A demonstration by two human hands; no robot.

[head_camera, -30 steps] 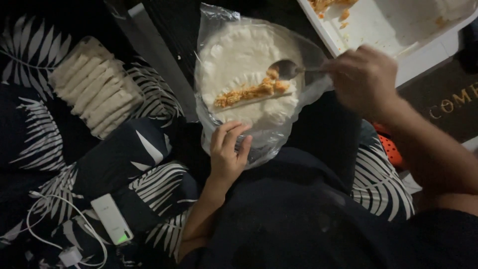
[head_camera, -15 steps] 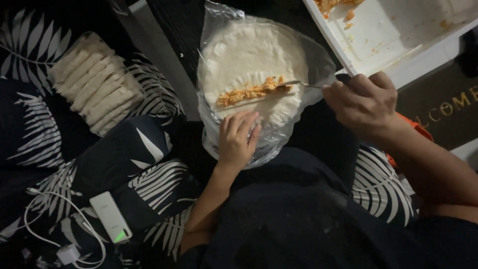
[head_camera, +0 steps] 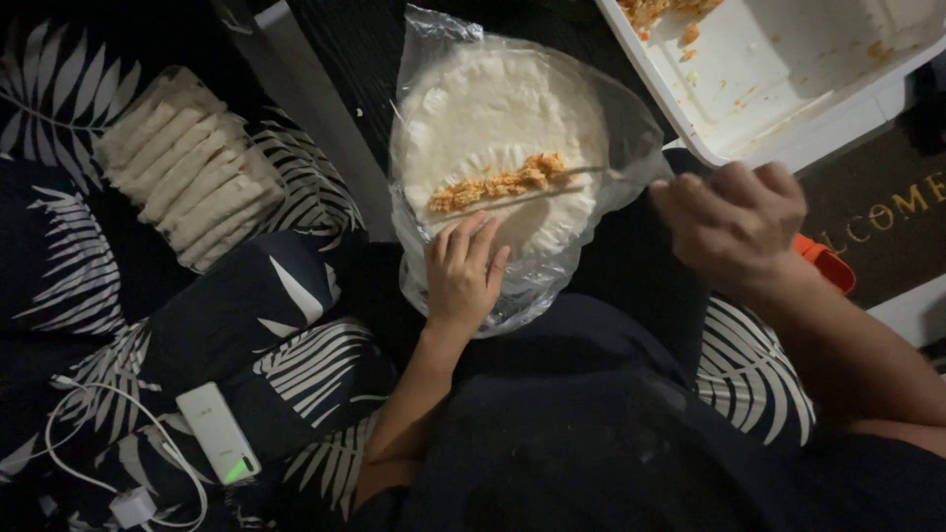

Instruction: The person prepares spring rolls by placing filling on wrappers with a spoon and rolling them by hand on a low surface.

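orange filling (head_camera: 501,183) now lies as a thin line across the round white wrapper (head_camera: 498,148), just past the fingertips of my left hand (head_camera: 463,271). a second ago the spoon's bowl sat over the right end of that line, near my right hand; now i have turned it on edge, and its thin metal blade (head_camera: 576,173) rests along the strip, so the scooping looks finished and the filling is being pressed into shape. my left hand has crept up from the crinkled plastic bag (head_camera: 512,296) onto the wrapper's near edge, fingers flat and a little spread, pressing the sheet down. my right hand (head_camera: 734,222) has drifted back toward me and is closed around the spoon's handle; the grip itself is blurred.

the wrapper is soft, matte and pale, with a finely pleated rim, lying on a stack of the same inside the glossy clear bag. the filling is crumbly and moist-looking. beyond my right hand sits a white rectangular tray (head_camera: 788,89), smooth, smeared with orange scraps. well to the left of my left hand a row of finished pale rolls (head_camera: 182,167) lies side by side on leaf-patterned dark fabric (head_camera: 296,335), and nearer me a white power bank (head_camera: 219,432) with cables.
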